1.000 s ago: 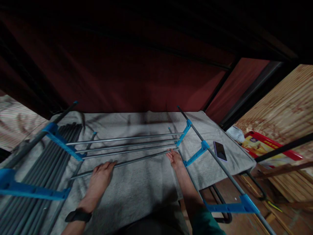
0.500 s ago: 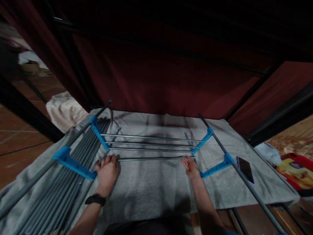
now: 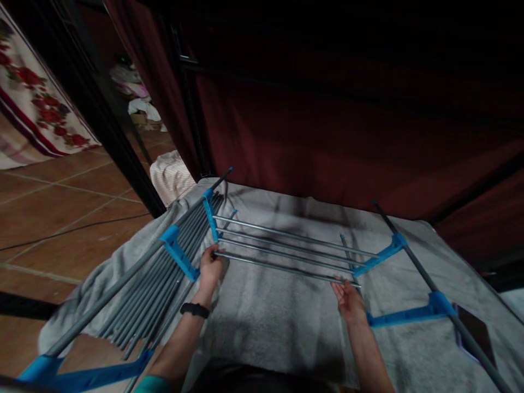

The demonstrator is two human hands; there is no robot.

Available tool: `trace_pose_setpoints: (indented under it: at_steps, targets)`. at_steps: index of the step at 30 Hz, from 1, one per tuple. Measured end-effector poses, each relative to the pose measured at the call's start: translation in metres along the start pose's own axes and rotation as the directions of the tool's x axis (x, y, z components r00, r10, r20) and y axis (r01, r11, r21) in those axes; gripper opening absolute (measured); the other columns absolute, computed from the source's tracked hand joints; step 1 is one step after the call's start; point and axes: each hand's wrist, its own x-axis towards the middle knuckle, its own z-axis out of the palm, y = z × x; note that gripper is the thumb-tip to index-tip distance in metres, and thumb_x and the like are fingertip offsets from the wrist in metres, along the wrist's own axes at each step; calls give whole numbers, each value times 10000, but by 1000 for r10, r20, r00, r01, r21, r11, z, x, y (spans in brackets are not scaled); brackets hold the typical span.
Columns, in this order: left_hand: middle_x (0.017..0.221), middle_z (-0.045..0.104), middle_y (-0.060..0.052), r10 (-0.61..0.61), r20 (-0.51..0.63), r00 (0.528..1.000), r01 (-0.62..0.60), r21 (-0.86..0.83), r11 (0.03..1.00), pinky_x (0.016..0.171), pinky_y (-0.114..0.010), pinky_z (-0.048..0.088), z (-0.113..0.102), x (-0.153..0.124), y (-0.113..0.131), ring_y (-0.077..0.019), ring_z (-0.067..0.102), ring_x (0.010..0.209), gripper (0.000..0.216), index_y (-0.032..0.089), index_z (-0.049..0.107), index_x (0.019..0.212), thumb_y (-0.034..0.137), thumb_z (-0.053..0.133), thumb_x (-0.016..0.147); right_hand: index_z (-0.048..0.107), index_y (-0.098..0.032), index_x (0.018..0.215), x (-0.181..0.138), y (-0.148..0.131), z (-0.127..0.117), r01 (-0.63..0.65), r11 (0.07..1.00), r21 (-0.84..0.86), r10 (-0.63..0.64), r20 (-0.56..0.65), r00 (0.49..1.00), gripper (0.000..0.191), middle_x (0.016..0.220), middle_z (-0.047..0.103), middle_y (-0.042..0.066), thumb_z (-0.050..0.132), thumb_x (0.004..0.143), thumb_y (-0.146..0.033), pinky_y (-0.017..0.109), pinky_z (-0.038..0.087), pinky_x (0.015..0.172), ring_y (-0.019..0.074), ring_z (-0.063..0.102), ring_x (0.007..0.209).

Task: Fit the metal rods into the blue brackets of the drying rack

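A loose grey metal tube (image 3: 282, 268) lies crosswise between my hands, in front of several tubes (image 3: 286, 236) fitted across the rack. My left hand (image 3: 210, 270) has its fingers closed around the tube's left end. At the other end, my right hand (image 3: 350, 300) holds the tube between thumb and fingers, palm partly turned up. The rack's side poles (image 3: 110, 292) carry blue plastic brackets (image 3: 180, 254) on the left and matching blue brackets (image 3: 413, 314) on the right.
A bundle of loose grey tubes (image 3: 164, 289) lies on the left of the grey blanket (image 3: 266, 322). A phone (image 3: 477, 333) rests at the right, partly behind a pole. Dark red curtain (image 3: 311, 147) hangs behind; tiled floor (image 3: 73, 218) shows left.
The view has swung left, so the rack appears further right. Both hands keep hold of the tube, its left end now close to the left side's lower pole.
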Motion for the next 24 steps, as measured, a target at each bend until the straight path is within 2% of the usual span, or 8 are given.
trace_pose_setpoints:
  at_steps: [2,5,9,15,20,24]
  targets:
    - [846,679,-5,-66,-11,998,65,-106,992,890,-336,554,4,-1,-4,-205,704,881,342,209,611,1019,115,678,697,645,-256,776,0,1,0,12,1000,-8,-12,-2,1000,173,763,773,-2,816,795,-234,429,707,915,193,793,750]
    - [884,686,1,-118,-26,993,108,-242,964,868,-308,554,8,-4,-7,-183,724,873,395,220,587,1071,113,685,704,645,-255,772,-1,1,1,18,1000,-9,-18,-16,1000,151,762,778,2,788,809,-220,451,701,934,204,808,789]
    - [874,676,10,-182,3,983,171,-350,921,819,-295,575,10,-7,-5,-178,745,855,397,237,538,1064,102,718,737,658,-252,763,-5,1,3,-3,1000,21,4,-44,999,118,782,797,12,747,816,-195,403,709,885,184,802,763]
    - [807,661,10,-274,73,959,281,-371,885,803,-292,601,8,-7,-3,-152,739,792,344,226,520,959,28,731,773,677,-255,765,-6,3,1,17,1000,19,-17,-8,1000,106,801,804,21,753,827,-213,374,706,886,187,810,781]
    - [745,617,38,-297,49,954,294,-375,879,762,-269,600,11,-7,-4,-142,709,752,322,231,518,867,33,759,789,687,-235,780,0,6,-2,-2,999,47,2,1,1000,101,802,804,27,755,842,-192,324,694,891,167,808,790]
    - [724,599,48,-330,17,944,308,-407,860,760,-230,604,12,-9,-2,-106,655,680,349,215,514,781,15,798,746,663,-238,800,-4,2,2,9,999,37,-10,28,1000,170,788,800,2,830,817,-214,349,713,852,180,808,760]
